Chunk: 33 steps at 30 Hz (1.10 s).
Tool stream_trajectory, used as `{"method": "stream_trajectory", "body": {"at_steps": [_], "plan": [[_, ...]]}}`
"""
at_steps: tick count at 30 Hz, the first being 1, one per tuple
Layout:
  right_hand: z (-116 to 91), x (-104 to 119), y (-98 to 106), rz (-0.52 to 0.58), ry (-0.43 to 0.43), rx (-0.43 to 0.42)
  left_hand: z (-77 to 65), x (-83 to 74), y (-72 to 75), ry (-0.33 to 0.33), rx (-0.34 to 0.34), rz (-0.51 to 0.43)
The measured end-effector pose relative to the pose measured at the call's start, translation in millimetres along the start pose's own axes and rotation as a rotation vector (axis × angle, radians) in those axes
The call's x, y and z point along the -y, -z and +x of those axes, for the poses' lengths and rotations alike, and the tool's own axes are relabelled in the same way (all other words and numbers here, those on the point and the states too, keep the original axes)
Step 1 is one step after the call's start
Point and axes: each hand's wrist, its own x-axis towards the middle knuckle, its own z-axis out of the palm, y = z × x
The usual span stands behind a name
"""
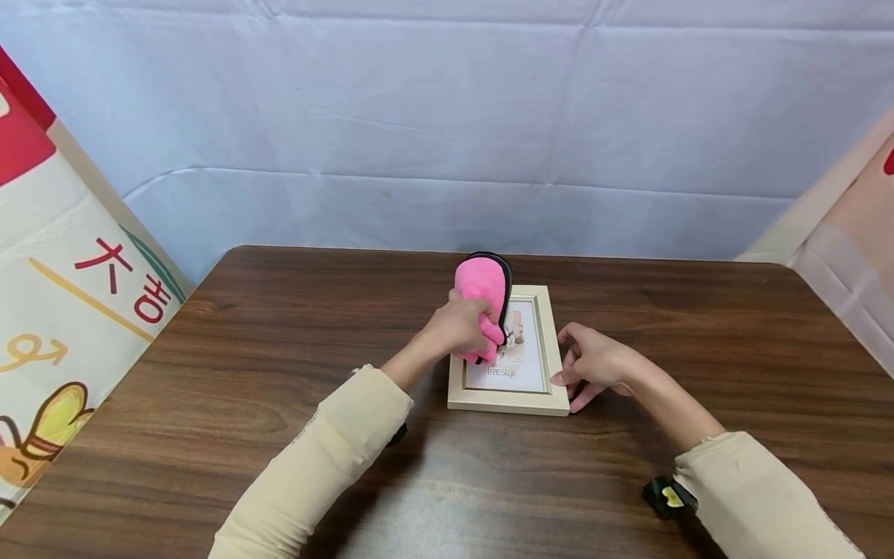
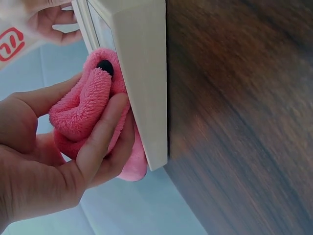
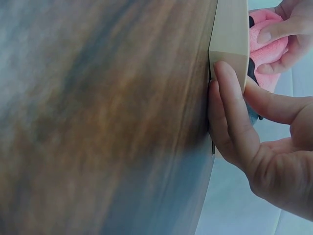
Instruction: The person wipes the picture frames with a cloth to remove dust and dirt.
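A cream picture frame (image 1: 508,401) lies face up on the wooden table, with a print marked "free style" behind its pane. Over its left part, my left hand (image 1: 461,324) grips a bunched pink fluffy cloth (image 1: 480,278) with black edging. The cloth lies against the frame's face and hides part of the print. In the left wrist view, the fingers curl round the folded cloth (image 2: 80,110). At the frame's lower right side, my right hand (image 1: 599,360) holds the edge. The right wrist view shows its fingers (image 3: 230,98) along the side wall and the thumb at the top edge.
The dark wooden table (image 1: 279,349) extends around the frame on all sides. Behind it hangs a pale blue-white cloth backdrop (image 1: 419,101). A printed banner (image 1: 84,295) hangs at the left. A black strapped device (image 1: 667,497) sits under the right sleeve.
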Motion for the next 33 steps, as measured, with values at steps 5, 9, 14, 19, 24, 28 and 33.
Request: {"method": "stream_trajectory", "body": {"at_steps": [5,9,14,19,24,28,33], "plan": [[0.1,-0.8,0.0,-0.004,0.002,-0.001,-0.3,-3.6,-2.5,0.007,0.001,-0.008],[0.0,-1.2,-0.2,-0.007,0.003,0.001,0.2,-5.6,-4.9,0.01,0.003,0.013],[0.2,-0.8,-0.2,-0.009,0.007,-0.002,1.8,-8.7,-7.1,-0.001,-0.002,0.048],[0.6,-0.8,0.2,0.0,0.007,-0.01,3.0,-15.8,-10.0,-0.028,0.005,0.059],[0.5,-1.2,0.0,0.008,0.018,-0.008,3.4,-23.0,-12.3,-0.037,0.014,0.063],[0.2,-1.5,-0.2,0.009,0.025,-0.007,4.1,-26.7,-14.2,-0.043,0.014,0.072],[-0.2,-1.5,-1.8,0.009,0.033,-0.003,4.8,-29.6,-16.7,-0.041,0.01,0.071]]}}
